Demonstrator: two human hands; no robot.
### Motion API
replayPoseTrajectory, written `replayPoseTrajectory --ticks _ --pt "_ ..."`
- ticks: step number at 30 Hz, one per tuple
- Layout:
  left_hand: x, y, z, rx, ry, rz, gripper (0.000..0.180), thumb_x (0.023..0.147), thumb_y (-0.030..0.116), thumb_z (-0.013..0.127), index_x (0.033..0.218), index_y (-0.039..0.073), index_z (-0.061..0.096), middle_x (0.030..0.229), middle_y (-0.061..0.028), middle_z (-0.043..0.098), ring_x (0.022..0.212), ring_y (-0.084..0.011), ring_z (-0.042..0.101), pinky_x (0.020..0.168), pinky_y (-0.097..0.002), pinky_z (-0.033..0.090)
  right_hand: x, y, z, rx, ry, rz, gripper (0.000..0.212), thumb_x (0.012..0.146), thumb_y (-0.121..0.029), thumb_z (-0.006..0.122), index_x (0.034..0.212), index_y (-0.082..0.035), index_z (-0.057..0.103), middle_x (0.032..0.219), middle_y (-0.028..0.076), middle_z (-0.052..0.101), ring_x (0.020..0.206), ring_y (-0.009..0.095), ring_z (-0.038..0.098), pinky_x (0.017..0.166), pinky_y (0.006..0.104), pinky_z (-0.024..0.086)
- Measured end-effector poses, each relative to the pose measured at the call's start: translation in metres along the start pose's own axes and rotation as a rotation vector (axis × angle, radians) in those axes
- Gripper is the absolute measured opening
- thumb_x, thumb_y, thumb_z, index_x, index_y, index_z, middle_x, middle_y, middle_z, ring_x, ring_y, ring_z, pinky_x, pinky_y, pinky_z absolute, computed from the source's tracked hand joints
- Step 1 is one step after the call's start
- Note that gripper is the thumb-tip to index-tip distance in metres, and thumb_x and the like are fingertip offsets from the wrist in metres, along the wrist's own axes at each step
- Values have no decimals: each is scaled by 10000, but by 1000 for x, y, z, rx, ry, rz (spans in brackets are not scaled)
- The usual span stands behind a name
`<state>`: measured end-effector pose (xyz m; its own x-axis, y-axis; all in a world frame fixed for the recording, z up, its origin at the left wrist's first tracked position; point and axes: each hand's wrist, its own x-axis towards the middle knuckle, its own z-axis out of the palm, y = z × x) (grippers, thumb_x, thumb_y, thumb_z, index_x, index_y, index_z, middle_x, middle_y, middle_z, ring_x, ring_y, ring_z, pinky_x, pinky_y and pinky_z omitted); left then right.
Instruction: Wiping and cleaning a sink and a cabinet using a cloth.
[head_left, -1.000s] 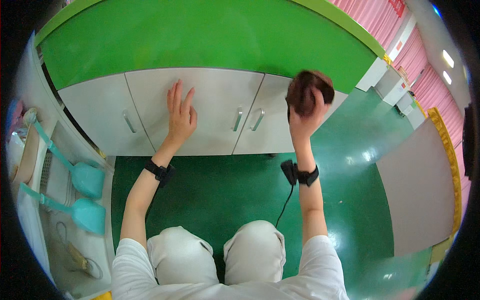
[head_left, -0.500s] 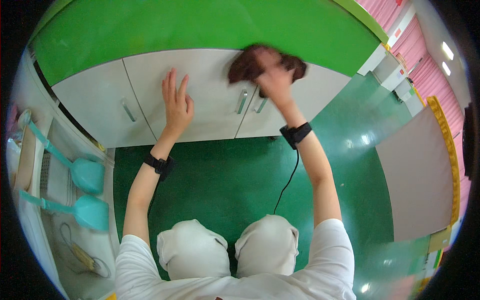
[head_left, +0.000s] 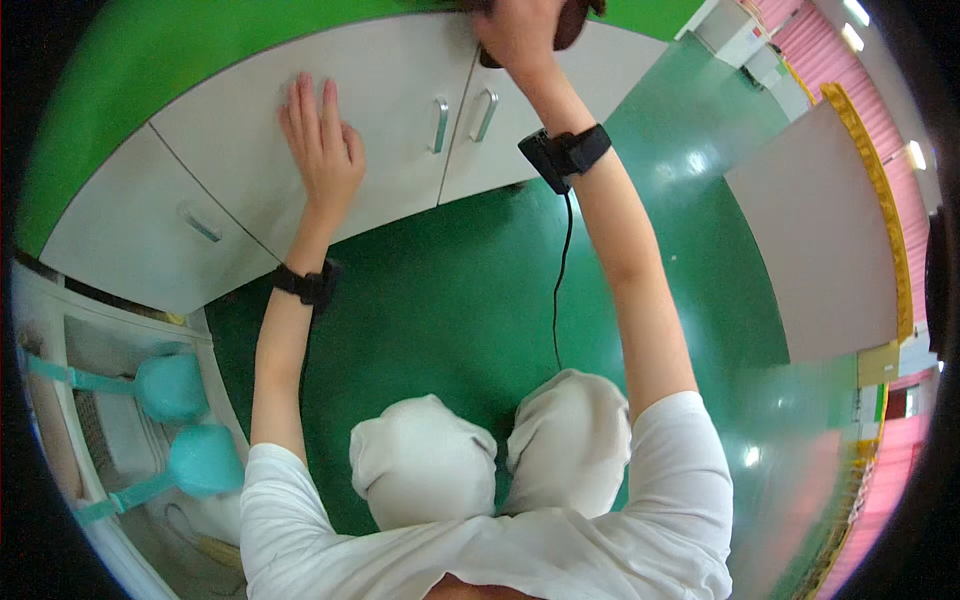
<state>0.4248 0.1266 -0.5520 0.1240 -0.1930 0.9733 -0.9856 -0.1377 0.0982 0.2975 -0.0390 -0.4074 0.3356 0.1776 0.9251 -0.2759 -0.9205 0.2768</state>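
Observation:
At the top of the picture my right hand [head_left: 522, 40] holds a dark brown cloth [head_left: 571, 24] against the upper front of a green and white cabinet. The upper frame edge cuts off part of the cloth and the fingertips. My left hand [head_left: 325, 155] is open, its fingers stretched up along a white cabinet door [head_left: 395, 120]; nothing is in it. Whether the palm touches the door I cannot tell. Between the hands a metal handle [head_left: 440, 125] stands on that door, and a second handle [head_left: 485, 115] is on the neighbouring door, below my right hand.
Two teal dustpans, an upper one [head_left: 170, 388] and a lower one [head_left: 205, 460], hang at the left by a pale shelf. A white panel with a yellow edge [head_left: 820, 220] stands at the right on the green floor [head_left: 440, 300]. A black cable [head_left: 557, 290] trails from my right wrist band.
My view has turned and shifted, so the cabinet sits higher and tilted. My right hand and the cloth have gone up to the frame's top edge. The left hand stays open by the door.

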Motion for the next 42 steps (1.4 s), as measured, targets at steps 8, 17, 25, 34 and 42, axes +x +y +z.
replayPoseTrajectory --ticks 8,17,25,34,42 --pt "3 -3 20 68 -35 33 558 724 72 474 1265 3 356 1347 -210 275 1253 -361 247 1001 -512 155 8 23 -11 9 -233 0 483 693 -118 547 1161 -45 455 1214 155 427 1131 316 380 906 486 300" --pt "-14 -20 8 97 -128 130 505 740 29 460 1235 -30 380 1322 -201 324 1213 -363 313 986 -475 239 -16 -9 5 -10 51 20 464 600 -20 586 1057 -11 505 1076 217 474 992 396 431 858 466 327" --pt "-19 -23 13 83 -45 185 517 690 -9 459 1204 -40 417 1290 -157 386 1212 -300 348 1001 -442 259 -166 -44 33 378 -291 -426 132 666 -233 555 724 -150 470 1223 41 476 1082 202 462 814 336 444" --pt "-8 -18 19 199 -184 185 529 698 -2 461 1224 -17 403 1323 -147 343 1245 -283 294 1014 -429 243 -245 -36 57 346 -499 -522 195 665 -218 518 856 -216 475 1261 65 404 1107 241 420 822 416 428" --pt "-1 -31 2 258 -216 150 554 709 -5 445 1257 -3 360 1341 -154 306 1255 -295 268 1023 -438 225 -361 12 67 352 -640 -434 299 713 -209 539 1010 -223 513 1269 34 403 1147 233 387 891 390 384"
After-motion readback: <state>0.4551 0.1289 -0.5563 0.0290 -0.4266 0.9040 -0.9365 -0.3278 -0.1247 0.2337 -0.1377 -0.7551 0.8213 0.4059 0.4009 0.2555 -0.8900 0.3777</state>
